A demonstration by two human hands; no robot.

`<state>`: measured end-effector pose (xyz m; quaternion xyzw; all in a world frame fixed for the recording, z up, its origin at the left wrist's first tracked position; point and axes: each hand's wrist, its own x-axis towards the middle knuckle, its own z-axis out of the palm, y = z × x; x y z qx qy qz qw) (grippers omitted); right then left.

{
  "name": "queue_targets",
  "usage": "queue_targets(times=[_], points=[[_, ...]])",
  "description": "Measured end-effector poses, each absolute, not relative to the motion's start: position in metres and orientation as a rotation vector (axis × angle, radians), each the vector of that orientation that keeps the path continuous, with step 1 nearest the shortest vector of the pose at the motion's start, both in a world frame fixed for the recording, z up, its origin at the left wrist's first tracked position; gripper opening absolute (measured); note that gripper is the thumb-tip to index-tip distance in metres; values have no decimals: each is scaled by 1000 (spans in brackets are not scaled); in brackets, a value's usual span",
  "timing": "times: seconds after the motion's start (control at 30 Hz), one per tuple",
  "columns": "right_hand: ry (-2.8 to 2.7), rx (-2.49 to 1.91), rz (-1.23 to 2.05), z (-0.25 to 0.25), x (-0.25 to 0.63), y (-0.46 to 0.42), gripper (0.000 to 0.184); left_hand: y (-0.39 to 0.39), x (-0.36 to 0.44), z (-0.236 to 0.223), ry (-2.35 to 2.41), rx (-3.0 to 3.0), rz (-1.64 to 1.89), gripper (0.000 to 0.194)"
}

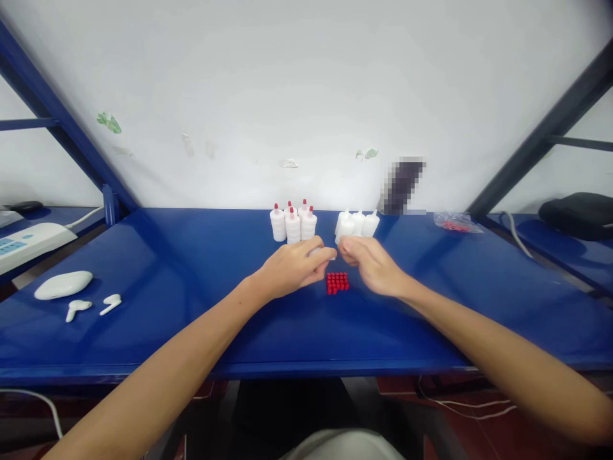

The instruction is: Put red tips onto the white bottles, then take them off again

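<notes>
My left hand (301, 264) is closed around what looks like a white squeeze bottle (315, 252), mostly hidden by the fingers. Just right of it, my right hand (371, 260) is held in a pinch; whatever it grips, if anything, is hidden. The two hands are close together but apart. Below and between them, a tight block of small red caps (338, 282) stands on the blue table (201, 255). Behind my left hand are several white bottles with red tips (293, 225). Several white bottles with bare white nozzles (357, 225) stand behind my right hand.
At the back right lies a clear plastic bag (457, 223) with red pieces. A white earphone case (63, 285) and two white earbuds (111, 304) lie at the left. A white power strip (36, 244) is at the far left. Blue frame posts (517, 108) flank the table.
</notes>
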<state>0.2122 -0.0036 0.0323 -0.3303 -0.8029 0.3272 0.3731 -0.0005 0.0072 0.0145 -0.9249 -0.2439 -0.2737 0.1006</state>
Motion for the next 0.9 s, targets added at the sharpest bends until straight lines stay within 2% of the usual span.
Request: queue_targets(times=[0.1,0.23,0.33,0.5,0.9], points=[[-1996,-819,1011,47,224,-3,40,9,-6,15,-811,-2719,-783,22],[-2509,-960,1167,72,240,-6,36,10,-10,15,-942,-2925,-623,8],[-2800,-1097,1262,76,242,-9,32,9,-9,15,-976,-3014,-506,21],[-2889,-1237,1220,67,235,-10,32,7,-5,14,-971,-3061,-447,36],[-2900,-1222,1023,61,233,-11,25,9,-3,13,-978,-3046,-444,39]])
